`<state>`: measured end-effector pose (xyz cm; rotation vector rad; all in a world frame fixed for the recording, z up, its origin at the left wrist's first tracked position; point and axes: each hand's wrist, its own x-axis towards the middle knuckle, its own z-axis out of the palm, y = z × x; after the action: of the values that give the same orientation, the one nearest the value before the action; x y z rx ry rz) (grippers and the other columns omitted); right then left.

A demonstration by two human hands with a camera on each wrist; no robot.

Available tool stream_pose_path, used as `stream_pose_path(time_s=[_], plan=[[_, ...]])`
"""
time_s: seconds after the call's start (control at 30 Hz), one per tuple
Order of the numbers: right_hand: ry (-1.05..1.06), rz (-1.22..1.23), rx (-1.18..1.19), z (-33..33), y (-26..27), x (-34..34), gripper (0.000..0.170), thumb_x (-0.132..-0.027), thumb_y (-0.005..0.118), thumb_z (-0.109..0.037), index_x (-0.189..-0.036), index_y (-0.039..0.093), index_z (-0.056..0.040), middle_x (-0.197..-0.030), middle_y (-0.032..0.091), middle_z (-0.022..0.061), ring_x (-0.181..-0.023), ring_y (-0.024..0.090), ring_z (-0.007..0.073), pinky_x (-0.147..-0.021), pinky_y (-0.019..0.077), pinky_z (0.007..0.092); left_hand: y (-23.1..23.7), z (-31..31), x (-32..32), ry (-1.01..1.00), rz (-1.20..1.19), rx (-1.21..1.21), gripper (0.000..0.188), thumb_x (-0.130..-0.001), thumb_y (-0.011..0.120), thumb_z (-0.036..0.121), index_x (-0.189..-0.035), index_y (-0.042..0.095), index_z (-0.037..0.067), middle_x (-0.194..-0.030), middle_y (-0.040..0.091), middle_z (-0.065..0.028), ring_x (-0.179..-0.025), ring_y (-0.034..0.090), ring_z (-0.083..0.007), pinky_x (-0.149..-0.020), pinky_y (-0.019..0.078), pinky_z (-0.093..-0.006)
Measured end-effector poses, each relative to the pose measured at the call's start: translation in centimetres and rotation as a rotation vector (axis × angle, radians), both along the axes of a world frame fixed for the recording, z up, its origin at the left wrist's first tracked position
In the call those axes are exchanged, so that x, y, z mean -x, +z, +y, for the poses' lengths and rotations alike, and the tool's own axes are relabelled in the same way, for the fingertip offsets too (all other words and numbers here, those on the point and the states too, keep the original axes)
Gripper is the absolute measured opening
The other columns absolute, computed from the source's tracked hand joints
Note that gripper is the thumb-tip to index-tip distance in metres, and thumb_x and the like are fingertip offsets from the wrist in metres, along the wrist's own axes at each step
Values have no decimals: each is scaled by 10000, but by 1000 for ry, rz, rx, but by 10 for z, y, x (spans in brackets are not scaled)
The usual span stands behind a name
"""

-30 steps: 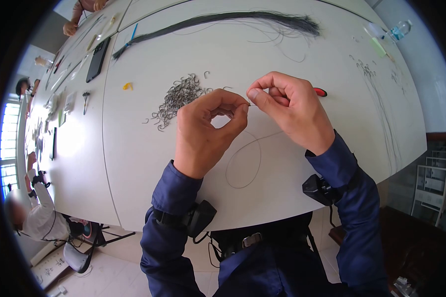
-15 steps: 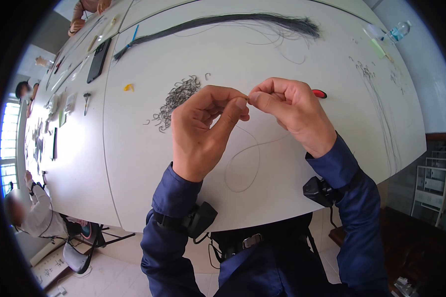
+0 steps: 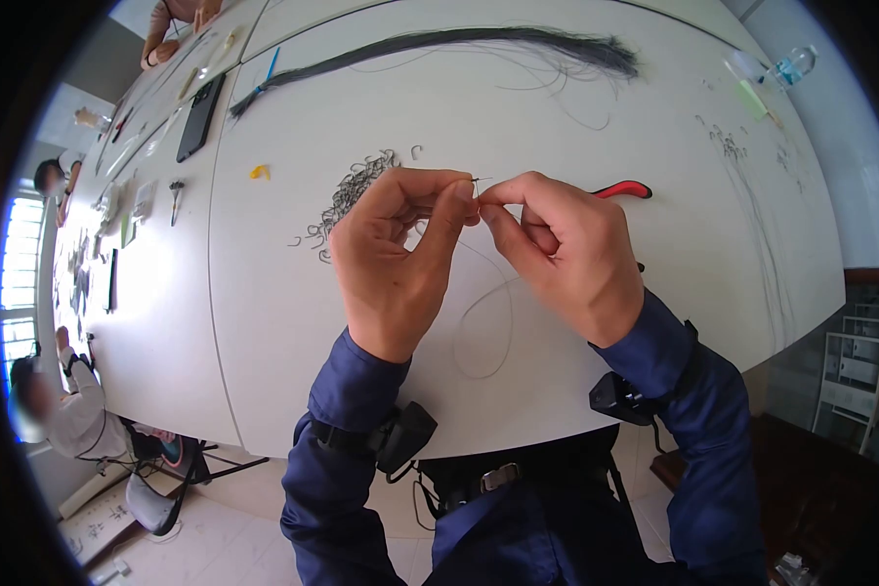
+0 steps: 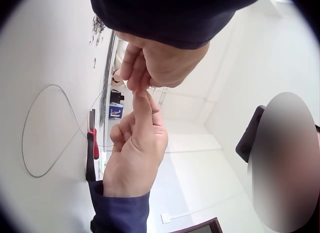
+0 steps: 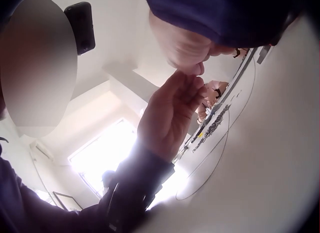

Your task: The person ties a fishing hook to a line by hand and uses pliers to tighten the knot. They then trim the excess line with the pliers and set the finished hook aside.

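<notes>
Left hand (image 3: 397, 259): raised above the desk (image 3: 264, 322), thumb and forefinger pinching a small dark piece (image 3: 476, 180), likely a hook, whose end shows just past the fingertips
Right hand (image 3: 568, 249): thumb and forefinger brought together, it seems on the line, though the strand is too fine there to be sure
Between the hands: the fingertips meet in the head view, with the small dark piece right at the meeting place
Line (image 4: 22, 143): thin and grey, it trails below the hands and makes one wide loop near the desk's front edge
Just changed: against half a second ago, the right hand has swung down and inward, the small dark piece has come into sight, and more red handle shows
What it means: the work at the fingertips looks to be mid-step, and a slip of either pinch could let the strand loose
Hooks (image 3: 354, 190): heaped beyond the left hand, which hides part of the heap
Pliers (image 3: 630, 188): beyond the right hand, a red handle showing
Bundle (image 3: 459, 41): long dark strands across the desk's far part
Phone (image 3: 199, 119): to the left of the bundle
</notes>
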<state>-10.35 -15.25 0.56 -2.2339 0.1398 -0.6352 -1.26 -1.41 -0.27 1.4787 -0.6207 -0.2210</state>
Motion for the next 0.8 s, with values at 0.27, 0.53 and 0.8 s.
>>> stream_pose_path(time_s=[0.27,0.53,0.8], plan=[[1,-154,234,-2,5,1,127,-838,717,16,-941,671,-43,-749,597,46,-548,477,163,-502,392,310,-12,-3,-6,38,-267,-183,59,-878,713,-4,-933,696,-13,-824,728,-95,-747,695,-153,-714,547,-271],[-13,109,-109,-22,13,0,55,-889,675,-84,-893,654,-34,-603,517,42,-504,434,153,-493,380,307,-11,-3,-2,-127,-251,-248,56,-878,708,-4,-932,697,-16,-803,723,-95,-734,698,-165,-709,544,-276],[16,156,-420,-33,2,-5,201,-903,697,-198,-897,705,4,-529,400,-62,-500,341,31,-471,284,242,-6,-4,2,-157,-90,-157,63,-903,704,20,-923,693,-39,-811,721,-77,-736,689,-117,-725,552,-262]])
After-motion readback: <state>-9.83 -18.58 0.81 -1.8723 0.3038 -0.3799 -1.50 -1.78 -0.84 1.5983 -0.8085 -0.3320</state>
